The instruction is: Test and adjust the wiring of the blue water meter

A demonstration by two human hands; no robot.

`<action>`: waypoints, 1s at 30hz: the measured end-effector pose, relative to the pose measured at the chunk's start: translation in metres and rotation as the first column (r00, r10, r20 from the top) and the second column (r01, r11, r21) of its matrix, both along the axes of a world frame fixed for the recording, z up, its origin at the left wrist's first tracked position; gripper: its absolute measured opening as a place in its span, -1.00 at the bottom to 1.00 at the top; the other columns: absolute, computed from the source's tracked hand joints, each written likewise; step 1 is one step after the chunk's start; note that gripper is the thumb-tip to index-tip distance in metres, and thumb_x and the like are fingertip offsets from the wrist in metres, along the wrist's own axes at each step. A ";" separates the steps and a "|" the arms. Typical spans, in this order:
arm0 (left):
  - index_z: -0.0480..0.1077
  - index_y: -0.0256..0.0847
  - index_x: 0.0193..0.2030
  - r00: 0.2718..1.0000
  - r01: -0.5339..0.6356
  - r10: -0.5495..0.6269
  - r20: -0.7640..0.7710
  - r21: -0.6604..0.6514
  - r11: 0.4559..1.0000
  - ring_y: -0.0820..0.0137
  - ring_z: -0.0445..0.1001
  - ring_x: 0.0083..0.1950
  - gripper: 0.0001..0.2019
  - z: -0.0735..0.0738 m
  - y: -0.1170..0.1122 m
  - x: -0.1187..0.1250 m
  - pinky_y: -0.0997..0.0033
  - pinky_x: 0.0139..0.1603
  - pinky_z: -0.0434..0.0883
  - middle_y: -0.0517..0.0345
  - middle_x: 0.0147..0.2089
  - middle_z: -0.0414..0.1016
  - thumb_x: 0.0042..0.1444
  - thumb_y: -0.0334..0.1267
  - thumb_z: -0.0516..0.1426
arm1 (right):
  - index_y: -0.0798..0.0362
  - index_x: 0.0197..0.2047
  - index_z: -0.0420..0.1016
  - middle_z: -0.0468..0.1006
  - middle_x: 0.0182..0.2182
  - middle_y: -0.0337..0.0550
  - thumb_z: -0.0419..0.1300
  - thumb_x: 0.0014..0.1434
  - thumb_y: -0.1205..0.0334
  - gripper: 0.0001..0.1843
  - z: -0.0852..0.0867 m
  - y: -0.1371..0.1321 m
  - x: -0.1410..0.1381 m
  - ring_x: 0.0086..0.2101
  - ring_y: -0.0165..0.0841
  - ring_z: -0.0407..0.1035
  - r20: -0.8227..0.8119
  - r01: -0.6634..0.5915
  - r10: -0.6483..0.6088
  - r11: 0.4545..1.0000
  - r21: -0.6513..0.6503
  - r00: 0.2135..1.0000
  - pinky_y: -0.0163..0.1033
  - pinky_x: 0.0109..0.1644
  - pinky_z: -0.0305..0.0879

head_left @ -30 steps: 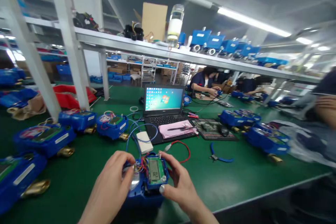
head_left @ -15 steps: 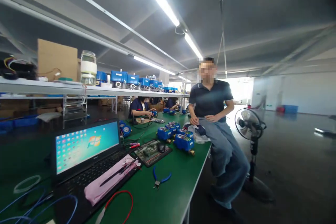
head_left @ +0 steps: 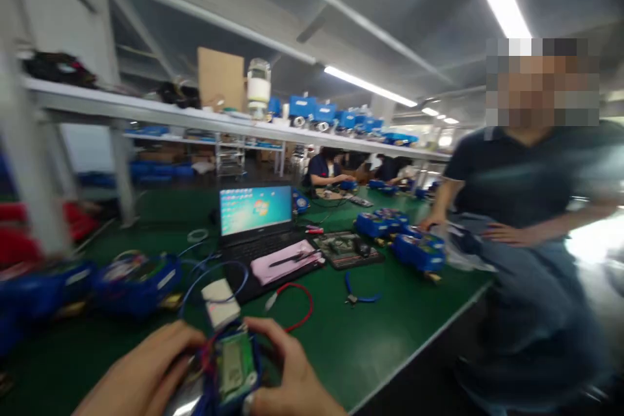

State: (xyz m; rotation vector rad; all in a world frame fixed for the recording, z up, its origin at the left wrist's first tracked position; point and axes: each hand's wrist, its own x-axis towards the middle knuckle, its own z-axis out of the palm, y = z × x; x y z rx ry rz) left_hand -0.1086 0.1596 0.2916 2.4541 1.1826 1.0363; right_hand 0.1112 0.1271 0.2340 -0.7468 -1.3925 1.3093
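Note:
At the bottom of the head view a blue-cased meter (head_left: 234, 367) shows a green circuit board with a small grey display. My left hand (head_left: 151, 364) curls round its left side, near red wires and a shiny metal part. On the other side my right hand (head_left: 292, 370) grips the case between thumb and fingers. Just beyond it lies a small white box (head_left: 220, 303) with a blue cable. A red cable (head_left: 305, 312) loops on the green table, left of blue-handled cutters (head_left: 358, 296). Motion blurs the hands somewhat.
A laptop (head_left: 256, 214) with a pink cloth (head_left: 283, 261) stands beyond my hands. Blue meters lie at left (head_left: 136, 283) and right (head_left: 419, 250). A person (head_left: 531, 175) sits at the table's right edge; other people work farther back. A shelf (head_left: 195, 116) spans above.
The view has swung left and down. Both my hands and the blue meter they hold are now in sight, and more meters appear at left. The seated person looks larger and farther right.

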 end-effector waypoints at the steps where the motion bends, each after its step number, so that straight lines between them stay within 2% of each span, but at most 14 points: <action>1: 0.45 -0.06 -0.24 0.997 -0.007 -0.002 -0.080 -0.110 0.994 0.35 0.43 -0.23 -0.80 0.004 -0.013 -0.003 0.46 -0.19 0.39 0.19 -0.24 0.44 0.17 -0.21 0.00 | 0.03 0.17 0.31 0.36 0.13 -0.02 0.49 -0.29 0.05 -0.07 0.004 -0.007 0.004 0.14 -0.09 0.25 -0.025 -0.011 0.011 1.000 0.012 1.000 -0.10 0.18 0.27; 3: 0.42 -0.15 -0.21 0.993 -0.036 0.015 -0.114 -0.179 0.983 0.30 0.40 -0.17 -0.75 0.013 -0.027 -0.001 0.36 -0.13 0.34 0.11 -0.21 0.42 0.17 -0.36 -0.08 | 0.00 0.19 0.27 0.29 0.18 0.01 0.44 -0.18 -0.01 -0.12 0.005 -0.009 0.010 0.17 -0.12 0.21 -0.016 -0.032 0.033 0.999 0.018 0.999 -0.12 0.18 0.28; 5: 0.41 -0.19 -0.22 0.992 -0.085 0.062 -0.114 -0.213 0.973 0.30 0.38 -0.12 -0.75 0.019 -0.028 0.005 0.35 -0.07 0.31 0.10 -0.20 0.41 0.13 -0.44 -0.07 | 0.00 0.21 0.23 0.23 0.22 0.03 0.41 -0.12 -0.05 -0.14 -0.001 -0.005 0.012 0.18 -0.11 0.19 0.028 -0.051 0.051 0.999 0.012 0.998 -0.10 0.21 0.24; 8: 0.42 -0.20 -0.23 0.990 -0.122 0.101 -0.099 -0.237 0.964 0.36 0.38 -0.11 -0.74 0.019 -0.027 0.010 0.40 -0.05 0.29 0.13 -0.20 0.42 0.11 -0.52 -0.04 | 0.01 0.23 0.20 0.19 0.24 0.05 0.40 -0.10 -0.06 -0.13 -0.011 -0.003 0.013 0.19 -0.09 0.18 0.060 -0.050 0.050 0.999 0.005 0.997 -0.06 0.26 0.18; 13: 0.43 -0.20 -0.28 0.990 -0.092 0.065 -0.122 -0.230 0.969 0.39 0.36 -0.13 -0.76 0.021 -0.033 0.009 0.45 -0.09 0.29 0.17 -0.24 0.40 0.09 -0.58 0.03 | 0.01 0.24 0.17 0.21 0.23 0.06 0.38 -0.08 -0.07 -0.12 -0.016 -0.002 0.016 0.19 -0.10 0.18 0.065 -0.057 0.057 0.998 0.003 0.996 -0.09 0.25 0.19; 18: 0.41 -0.20 -0.30 0.986 -0.057 0.027 -0.165 -0.176 0.983 0.35 0.33 -0.14 -0.79 0.024 -0.035 0.008 0.43 -0.12 0.26 0.16 -0.24 0.35 0.12 -0.55 0.03 | -0.03 0.24 0.17 0.19 0.25 0.01 0.38 -0.06 0.00 -0.16 -0.014 0.000 0.013 0.22 -0.13 0.14 0.054 -0.052 0.050 0.998 0.040 0.997 -0.15 0.20 0.24; 22: 0.37 -0.14 -0.33 0.988 0.002 -0.021 -0.152 -0.124 0.992 0.39 0.34 -0.20 -0.81 0.014 -0.030 0.001 0.48 -0.20 0.26 0.18 -0.23 0.33 0.19 -0.42 -0.02 | 0.00 0.20 0.25 0.29 0.17 -0.02 0.39 -0.14 0.10 -0.18 -0.001 0.000 0.005 0.17 -0.13 0.20 0.048 -0.055 0.051 0.995 0.089 0.998 -0.12 0.26 0.14; 26: 0.36 -0.14 -0.34 0.991 0.051 -0.071 -0.117 -0.163 0.985 0.39 0.35 -0.22 -0.80 0.011 -0.024 -0.004 0.48 -0.21 0.28 0.16 -0.20 0.34 0.24 -0.28 -0.06 | -0.01 0.18 0.28 0.33 0.12 -0.03 0.38 -0.17 0.17 -0.19 0.006 0.003 0.004 0.11 -0.13 0.27 0.080 -0.069 0.059 0.989 0.127 0.995 -0.10 0.24 0.16; 28: 0.33 -0.17 -0.34 0.996 0.068 -0.078 -0.041 -0.209 0.975 0.36 0.33 -0.22 -0.79 0.014 -0.031 -0.002 0.45 -0.19 0.27 0.12 -0.22 0.35 0.24 -0.27 -0.08 | -0.03 0.20 0.26 0.31 0.14 -0.04 0.38 -0.14 0.14 -0.20 0.004 -0.001 0.008 0.13 -0.13 0.25 0.097 -0.083 0.071 0.988 0.129 0.993 -0.12 0.24 0.16; 30: 0.31 -0.21 -0.36 0.993 0.079 -0.051 0.107 -0.278 0.957 0.33 0.31 -0.23 -0.81 0.016 -0.036 0.002 0.41 -0.17 0.25 0.09 -0.27 0.35 0.19 -0.26 -0.06 | -0.03 0.21 0.24 0.27 0.17 -0.04 0.36 -0.09 0.06 -0.21 0.001 -0.004 0.012 0.16 -0.13 0.20 0.130 -0.095 0.079 0.988 0.120 0.988 -0.12 0.25 0.14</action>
